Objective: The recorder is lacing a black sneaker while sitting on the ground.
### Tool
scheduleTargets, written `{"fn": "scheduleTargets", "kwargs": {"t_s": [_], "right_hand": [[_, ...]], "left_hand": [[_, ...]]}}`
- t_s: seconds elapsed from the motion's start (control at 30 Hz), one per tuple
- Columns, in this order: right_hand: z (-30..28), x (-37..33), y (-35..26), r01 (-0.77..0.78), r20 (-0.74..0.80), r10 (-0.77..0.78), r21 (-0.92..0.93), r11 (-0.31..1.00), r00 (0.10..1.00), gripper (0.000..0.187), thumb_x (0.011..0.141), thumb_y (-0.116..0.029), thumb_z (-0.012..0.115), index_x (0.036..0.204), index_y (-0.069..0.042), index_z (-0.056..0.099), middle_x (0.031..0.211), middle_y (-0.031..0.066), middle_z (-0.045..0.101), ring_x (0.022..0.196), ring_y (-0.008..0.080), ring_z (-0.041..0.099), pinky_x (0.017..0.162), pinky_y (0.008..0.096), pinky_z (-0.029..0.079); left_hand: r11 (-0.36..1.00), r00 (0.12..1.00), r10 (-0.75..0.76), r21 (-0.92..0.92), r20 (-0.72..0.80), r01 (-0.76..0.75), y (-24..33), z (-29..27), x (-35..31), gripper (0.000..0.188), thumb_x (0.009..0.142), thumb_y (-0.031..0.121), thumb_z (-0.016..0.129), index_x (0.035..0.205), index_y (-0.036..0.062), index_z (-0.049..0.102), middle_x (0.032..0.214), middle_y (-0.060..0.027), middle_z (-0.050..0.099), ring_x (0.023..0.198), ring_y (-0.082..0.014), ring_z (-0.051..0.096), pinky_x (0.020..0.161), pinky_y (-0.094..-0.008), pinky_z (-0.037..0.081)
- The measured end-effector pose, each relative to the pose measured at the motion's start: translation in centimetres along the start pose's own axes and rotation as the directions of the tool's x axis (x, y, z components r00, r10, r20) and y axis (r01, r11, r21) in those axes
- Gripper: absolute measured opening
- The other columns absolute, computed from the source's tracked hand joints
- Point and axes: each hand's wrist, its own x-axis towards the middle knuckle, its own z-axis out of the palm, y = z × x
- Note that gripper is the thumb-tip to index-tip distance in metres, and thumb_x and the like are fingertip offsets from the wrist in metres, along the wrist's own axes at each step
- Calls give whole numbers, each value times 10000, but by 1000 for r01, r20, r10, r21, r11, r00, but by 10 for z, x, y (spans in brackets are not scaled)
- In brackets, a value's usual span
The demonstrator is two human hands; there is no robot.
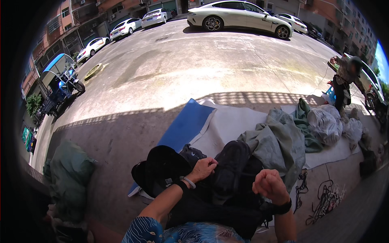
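A black shoe [231, 164] stands upright in front of me, above the dark cloth over my lap. My left hand [204, 169] is at its left side, thumb and fingers pinched together; whatever they hold is too small to make out. My right hand [270, 185] is raised to the right of the shoe, apart from it, its fingers curled closed. No held thing shows clearly in it. More black shoes [166, 164], partly covered by my left forearm, lie to the left with a dark sole facing up.
White and blue sheeting [186, 123] covers the ground ahead. Grey-green sacks [279, 139] and a clear plastic bag [324, 123] lie right. Dark and white laces [326, 200] lie near right. A full green sack [71, 178] stands left. A person [348, 79] is at the far right.
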Motion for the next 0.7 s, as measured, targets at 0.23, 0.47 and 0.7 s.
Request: {"fn": "scheduleTargets", "kwargs": {"t_s": [0.23,0.47,0.7], "right_hand": [[-6,2,6,48,-17,-46,120,992,999,679,999,-523,237,938,38,614,447,-44,301,394,102,388,614,329,461],[-15,8,3,89,19,-98,269,959,995,785,950,-633,219,904,43,615,450,-36,327,409,108,419,614,313,462],[-16,6,4,91,19,-100,283,955,995,789,949,-635,219,910,44,618,450,-33,331,412,109,426,620,313,465]], "left_hand": [[1000,1000,16,-11,2,-16,1,0,0,187,882,155,582,973,-2,627,760,-49,648,658,-104,638,640,-251,504],[1000,1000,14,-6,8,-14,2,-1,1,190,882,157,581,976,-2,626,761,-52,650,657,-105,638,641,-250,503],[1000,1000,11,-10,4,-11,1,0,0,190,882,153,580,978,-4,627,767,-52,653,658,-102,634,643,-247,502]]}}
